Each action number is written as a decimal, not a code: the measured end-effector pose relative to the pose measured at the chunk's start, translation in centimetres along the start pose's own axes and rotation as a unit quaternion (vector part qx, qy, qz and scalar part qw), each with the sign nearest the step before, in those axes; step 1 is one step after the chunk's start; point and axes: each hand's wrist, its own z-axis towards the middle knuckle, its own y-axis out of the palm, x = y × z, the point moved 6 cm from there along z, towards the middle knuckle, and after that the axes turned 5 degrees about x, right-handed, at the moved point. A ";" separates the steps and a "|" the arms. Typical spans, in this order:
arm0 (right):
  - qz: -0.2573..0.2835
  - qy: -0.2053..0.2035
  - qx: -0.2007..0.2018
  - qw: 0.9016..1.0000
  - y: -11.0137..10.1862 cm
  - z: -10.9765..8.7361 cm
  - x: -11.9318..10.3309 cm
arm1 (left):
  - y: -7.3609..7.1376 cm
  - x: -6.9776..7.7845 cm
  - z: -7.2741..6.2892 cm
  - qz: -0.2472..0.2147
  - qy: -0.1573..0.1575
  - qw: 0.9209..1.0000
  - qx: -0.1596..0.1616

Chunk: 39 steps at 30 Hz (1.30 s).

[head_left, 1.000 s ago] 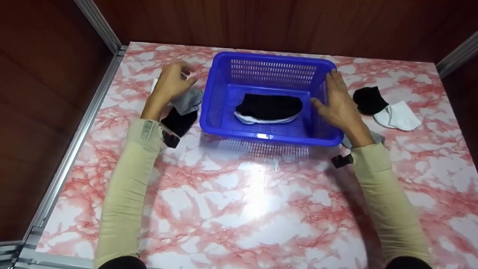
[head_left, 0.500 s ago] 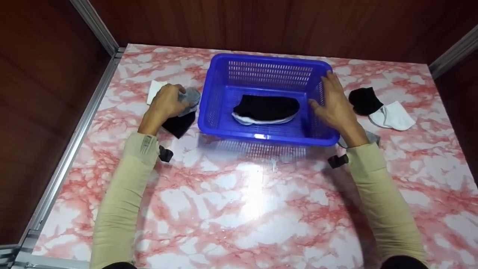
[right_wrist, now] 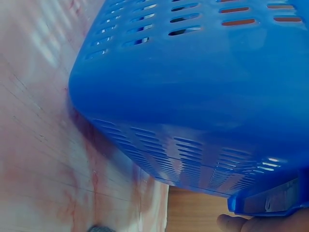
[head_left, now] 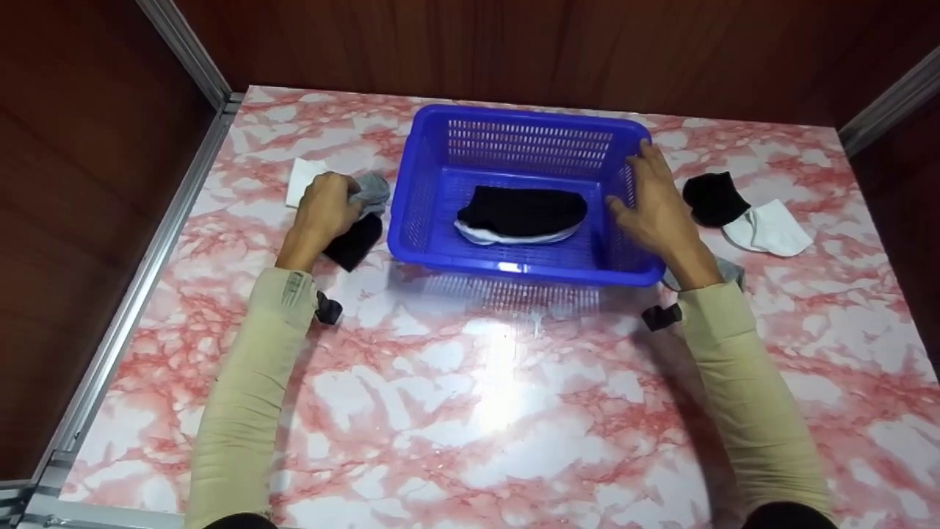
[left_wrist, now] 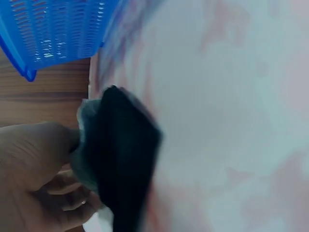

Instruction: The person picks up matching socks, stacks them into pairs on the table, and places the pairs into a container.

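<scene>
My left hand [head_left: 327, 209] pinches a small grey sock [head_left: 372, 192] just left of the blue plastic basket [head_left: 514, 268]. A black sock [head_left: 355, 242] lies against the grey one; in the left wrist view this black sock [left_wrist: 123, 150] covers part of it, and whether my fingers also hold it I cannot tell. Partly under that hand is a white sock [head_left: 302, 180]. My right hand [head_left: 657, 209] holds the basket's right rim, thumb inside, fingers along the top. On the basket's floor a black sock [head_left: 521, 209] lies flat over a white one [head_left: 481, 235].
Right of the basket lie a black sock [head_left: 716, 198] and a white sock [head_left: 767, 228], overlapping. Beneath my right wrist shows part of a grey sock [head_left: 731, 273]. Dark wood panels [head_left: 514, 51] with metal edges enclose the red-and-white marbled table [head_left: 470, 404].
My left hand has come down onto the grey sock and taken hold of it. The black sock beside it has shifted slightly. My right hand stays on the basket rim.
</scene>
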 end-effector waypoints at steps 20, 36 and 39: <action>0.013 0.007 -0.006 1.000 0.1 -0.3 0.3 | -1.2 0.5 -0.6 0.013 0.020 1.000 0.021; 0.009 0.011 -0.004 1.000 -0.2 -0.3 -0.1 | -4.5 3.6 -1.1 -0.005 0.079 0.993 0.086; 0.008 0.006 -0.002 1.000 0.0 -0.3 -0.1 | -5.0 4.0 -1.3 -0.016 0.077 0.993 0.084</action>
